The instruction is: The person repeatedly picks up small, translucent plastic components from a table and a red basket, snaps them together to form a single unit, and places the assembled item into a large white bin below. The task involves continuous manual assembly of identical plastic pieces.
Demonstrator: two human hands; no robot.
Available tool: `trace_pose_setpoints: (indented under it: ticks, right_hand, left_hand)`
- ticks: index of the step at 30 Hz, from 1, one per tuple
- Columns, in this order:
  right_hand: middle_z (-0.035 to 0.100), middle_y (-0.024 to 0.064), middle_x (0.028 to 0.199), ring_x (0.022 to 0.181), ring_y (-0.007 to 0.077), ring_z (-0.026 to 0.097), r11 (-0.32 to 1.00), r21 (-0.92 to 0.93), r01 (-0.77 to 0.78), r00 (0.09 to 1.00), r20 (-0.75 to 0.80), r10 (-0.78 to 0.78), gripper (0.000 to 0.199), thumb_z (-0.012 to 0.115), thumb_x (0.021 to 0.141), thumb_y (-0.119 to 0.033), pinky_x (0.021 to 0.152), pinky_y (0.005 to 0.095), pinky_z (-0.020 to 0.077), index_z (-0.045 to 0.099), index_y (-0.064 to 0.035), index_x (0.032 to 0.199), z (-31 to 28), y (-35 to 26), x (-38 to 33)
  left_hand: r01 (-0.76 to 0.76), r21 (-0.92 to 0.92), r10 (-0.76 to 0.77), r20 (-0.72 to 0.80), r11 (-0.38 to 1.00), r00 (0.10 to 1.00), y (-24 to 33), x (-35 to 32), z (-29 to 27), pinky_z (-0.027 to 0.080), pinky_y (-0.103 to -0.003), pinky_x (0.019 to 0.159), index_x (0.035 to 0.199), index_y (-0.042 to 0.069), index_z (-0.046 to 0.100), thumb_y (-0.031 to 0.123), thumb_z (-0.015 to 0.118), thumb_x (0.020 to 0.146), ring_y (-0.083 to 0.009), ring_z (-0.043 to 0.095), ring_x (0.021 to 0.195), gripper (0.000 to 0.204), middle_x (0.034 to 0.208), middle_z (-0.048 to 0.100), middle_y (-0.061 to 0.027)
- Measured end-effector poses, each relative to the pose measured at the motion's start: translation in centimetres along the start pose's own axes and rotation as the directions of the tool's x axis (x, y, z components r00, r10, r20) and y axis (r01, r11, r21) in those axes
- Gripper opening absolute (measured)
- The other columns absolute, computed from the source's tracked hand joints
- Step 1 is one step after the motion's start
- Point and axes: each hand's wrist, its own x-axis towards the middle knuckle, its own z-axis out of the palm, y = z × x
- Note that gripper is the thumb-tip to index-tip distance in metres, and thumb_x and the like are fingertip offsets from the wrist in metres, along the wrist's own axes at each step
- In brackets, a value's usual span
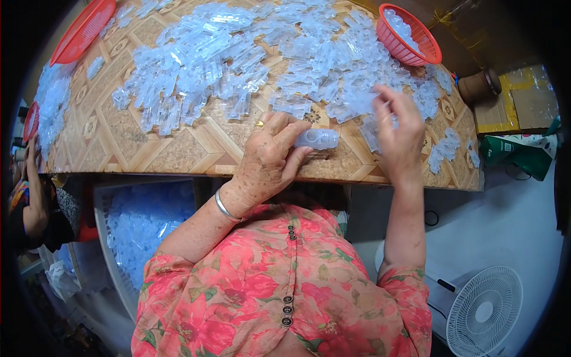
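My left hand [270, 149], with a ring and a metal bangle, is closed at the table's near edge. Its thumb and fingers grip one end of a flat clear plastic piece [320, 139], which has a round shape in it. To the right, my right hand [401, 122] is raised over the near side of the clear pieces, its fingers bent and smeared by motion. A blurred pale patch lies by its fingertips; I cannot tell whether the hand holds anything. A large heap of similar long clear pieces [196, 59] spreads across the patterned table [196, 146].
Red baskets stand at the far left [83, 33] and far right [410, 37], the right one holding small clear pieces. Below the table's left edge is a white bin [110, 238] of clear pieces. A fan [485, 309] is at lower right. Another person's arm [37, 196] shows at left.
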Motion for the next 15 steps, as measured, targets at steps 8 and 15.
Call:
trace_pose_setpoints:
  ticks: [8, 15]
  right_hand:
    - [0.068, 0.0124, 0.105, 0.104, 0.0337, 0.064, 0.874, -0.479, -0.080, 0.972, 0.158, 0.176, 0.024, 0.068, 0.088, -0.023, 0.088, 0.0444, 0.0511, 0.074, -0.0111, 0.109, 0.6, 9.4, 5.4]
    - [0.068, 0.0128, 0.109, 0.106, 0.0325, 0.065, 0.841, -0.511, -0.177, 0.925, 0.206, 0.320, 0.029, 0.070, 0.086, -0.030, 0.090, 0.0441, 0.0512, 0.073, -0.0119, 0.109, 0.9, 9.5, 7.1]
  left_hand:
    - [-0.014, 0.004, 0.014, -0.032, 1.000, 0.999, 0.0, -0.1, 0.1, 0.049, -0.042, 0.078, 0.115, 0.003, 0.065, 0.003, 0.076, 0.074, -0.0340, 0.060, 0.092, 0.042, 0.103, 0.063, -0.0147]
    - [-0.014, -0.026, 0.013, -0.049, 1.000, 0.999, -0.1, -0.2, 0.2, 0.048, -0.042, 0.079, 0.115, 0.002, 0.065, 0.002, 0.076, 0.074, -0.0350, 0.060, 0.092, 0.043, 0.103, 0.063, -0.0155]
